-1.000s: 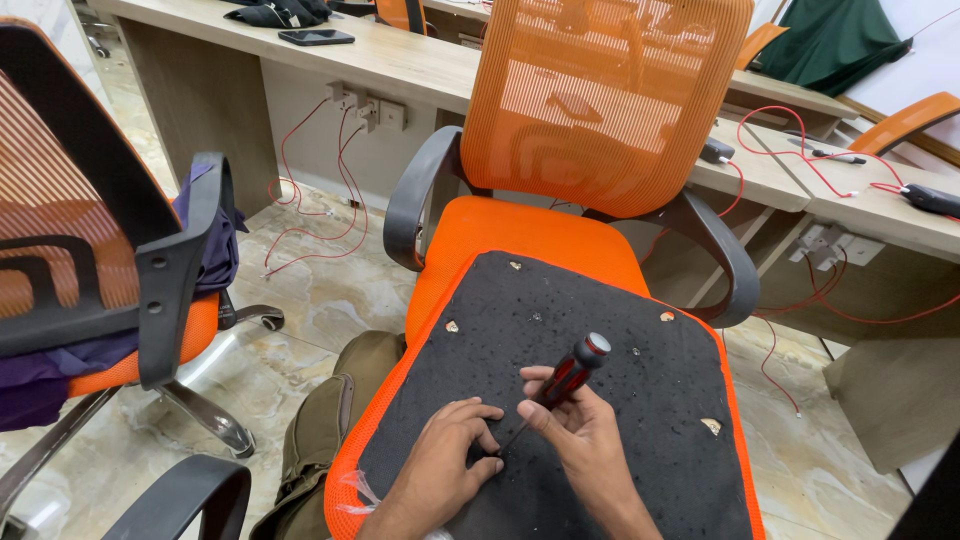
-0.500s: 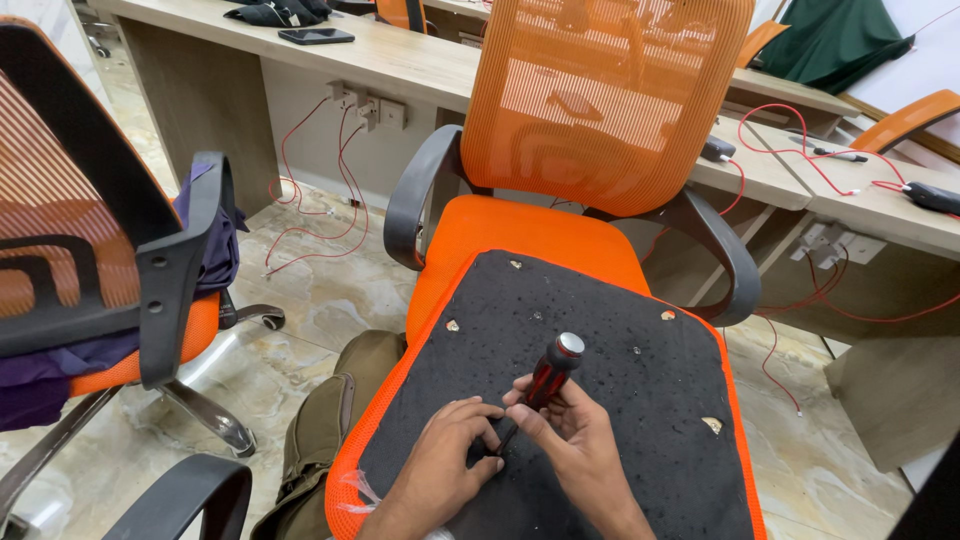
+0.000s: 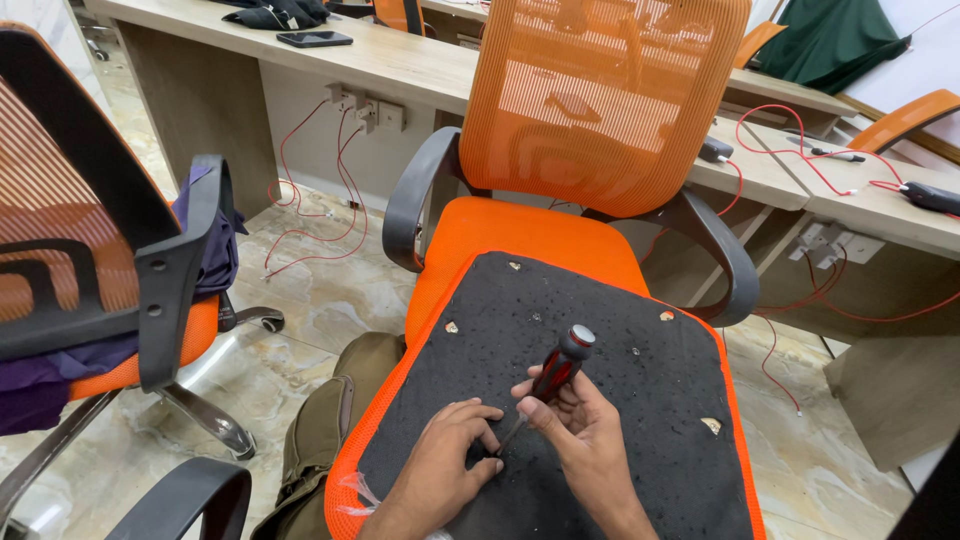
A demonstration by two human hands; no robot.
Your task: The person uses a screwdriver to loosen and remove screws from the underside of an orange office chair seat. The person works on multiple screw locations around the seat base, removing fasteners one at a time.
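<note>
A seat cushion lies upside down in front of me, its black underside edged in orange. My right hand grips a screwdriver with a red and black handle, its tip down on the black underside. My left hand rests on the cushion beside the tip, fingers pinched around the shaft near the point. Small pale holes dot the black surface.
An orange mesh office chair stands right behind the cushion. Another orange chair with purple cloth is at the left. Wooden desks with red wires run along the back. My knee is below the cushion.
The screwdriver handle has tipped more upright and shifted slightly left and down. Both hands stayed at the same spot on the cushion.
</note>
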